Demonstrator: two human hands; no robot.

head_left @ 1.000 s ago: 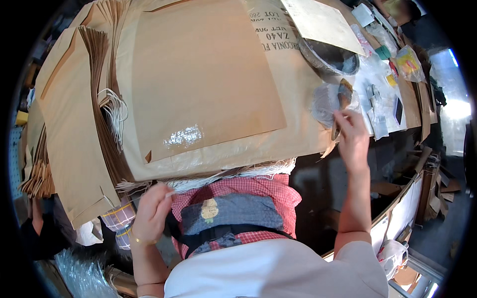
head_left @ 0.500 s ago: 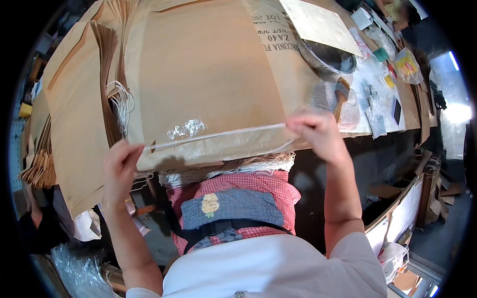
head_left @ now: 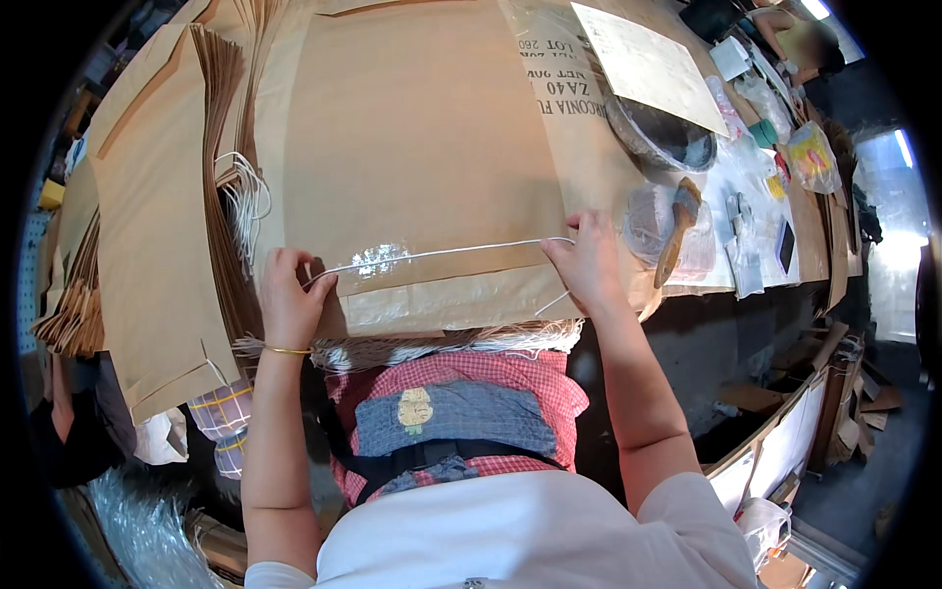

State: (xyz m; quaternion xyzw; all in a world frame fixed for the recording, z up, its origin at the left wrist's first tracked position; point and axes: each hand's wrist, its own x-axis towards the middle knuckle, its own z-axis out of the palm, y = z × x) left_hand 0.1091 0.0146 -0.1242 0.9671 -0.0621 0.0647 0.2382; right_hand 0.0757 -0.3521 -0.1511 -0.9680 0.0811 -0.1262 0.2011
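A thin white cord (head_left: 451, 250) runs nearly straight between my hands, over the lower part of a flat brown paper sack (head_left: 422, 137). My left hand (head_left: 292, 290) pinches its left end near the sack's lower left. At the lower right, my right hand (head_left: 587, 257) pinches the cord, and a short loose tail hangs below the fingers. A wet, shiny patch (head_left: 381, 260) shows on the paper just behind the cord. A bundle of white cords (head_left: 451, 342) hangs at the table's front edge, above my red checked apron (head_left: 461, 368).
Stacked brown paper bags (head_left: 147, 196) with white cords (head_left: 243, 201) lie at left. On the right are a dark bowl (head_left: 657, 137) partly under a pale board (head_left: 648, 64), a wide brush (head_left: 677, 231), and a phone (head_left: 785, 245). Another person (head_left: 800, 44) is at the far right.
Both hands have come closer together and down onto the sack. The cord, blurred and raised before, now lies lower and is steady.
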